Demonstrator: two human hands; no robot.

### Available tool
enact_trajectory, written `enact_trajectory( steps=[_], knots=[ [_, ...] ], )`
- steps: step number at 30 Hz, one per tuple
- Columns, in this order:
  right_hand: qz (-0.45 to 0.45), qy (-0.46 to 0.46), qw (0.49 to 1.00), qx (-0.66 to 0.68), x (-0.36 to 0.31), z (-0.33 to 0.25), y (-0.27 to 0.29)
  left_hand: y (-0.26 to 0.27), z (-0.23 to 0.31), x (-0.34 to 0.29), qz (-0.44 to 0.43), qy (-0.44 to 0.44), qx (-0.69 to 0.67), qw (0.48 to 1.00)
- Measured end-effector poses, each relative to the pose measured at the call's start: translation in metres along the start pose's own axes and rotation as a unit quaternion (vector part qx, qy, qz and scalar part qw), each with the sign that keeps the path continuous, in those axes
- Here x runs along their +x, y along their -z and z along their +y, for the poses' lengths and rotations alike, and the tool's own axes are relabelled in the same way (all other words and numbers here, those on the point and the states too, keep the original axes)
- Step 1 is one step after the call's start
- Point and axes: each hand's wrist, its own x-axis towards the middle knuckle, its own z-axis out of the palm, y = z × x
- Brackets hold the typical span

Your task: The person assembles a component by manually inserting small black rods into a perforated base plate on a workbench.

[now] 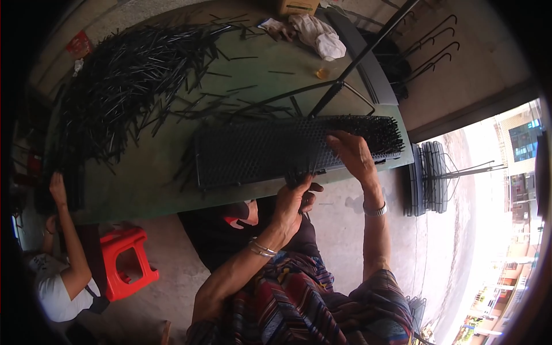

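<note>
A long black perforated rack (pixel 247 155) lies along the near edge of the green table, with short black sticks (pixel 371 131) packed upright in its right end. My left hand (pixel 291 202) is at the rack's front edge, closed around a small bunch of black sticks (pixel 297 177). Over the rack, beside the filled part, my right hand (pixel 353 154) has its fingers drawn together in a pinch. What lies between those fingertips is too dark to make out. A black metal frame (pixel 330 95) rises behind the rack.
A big heap of loose black sticks (pixel 132 80) covers the table's left side. White cloth gloves (pixel 316 33) lie at the back. A co-worker (pixel 63 270) sits at left near a red stool (pixel 127 261). Black racks (pixel 428 178) stand beyond the table at right.
</note>
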Motion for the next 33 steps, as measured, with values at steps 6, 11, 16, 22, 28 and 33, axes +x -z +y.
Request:
enact_trajectory(
  steps=[6,11,16,22,28,33],
  knots=[
    [-0.136,-0.083,0.975,0.152,-0.026,-0.015,-0.002,-0.014,0.007,-0.007,0.001,0.004,0.041,0.999],
    [-0.152,-0.075,0.967,0.189,-0.028,-0.004,-0.003,-0.019,0.003,-0.012,0.021,-0.006,0.042,0.999],
    [-0.154,-0.093,0.960,0.214,-0.028,-0.004,0.000,-0.016,0.006,-0.010,0.021,-0.016,0.080,0.996],
    [-0.149,-0.120,0.947,0.257,-0.030,-0.005,0.003,-0.017,0.010,-0.012,0.024,-0.011,0.130,0.991],
    [-0.108,-0.090,0.960,0.242,-0.030,-0.001,0.013,-0.011,0.005,-0.006,0.006,0.002,0.099,0.995],
    [0.192,-0.029,0.973,0.122,-0.014,-0.005,0.022,0.006,0.010,0.006,0.007,0.030,0.058,0.998]
  ],
)
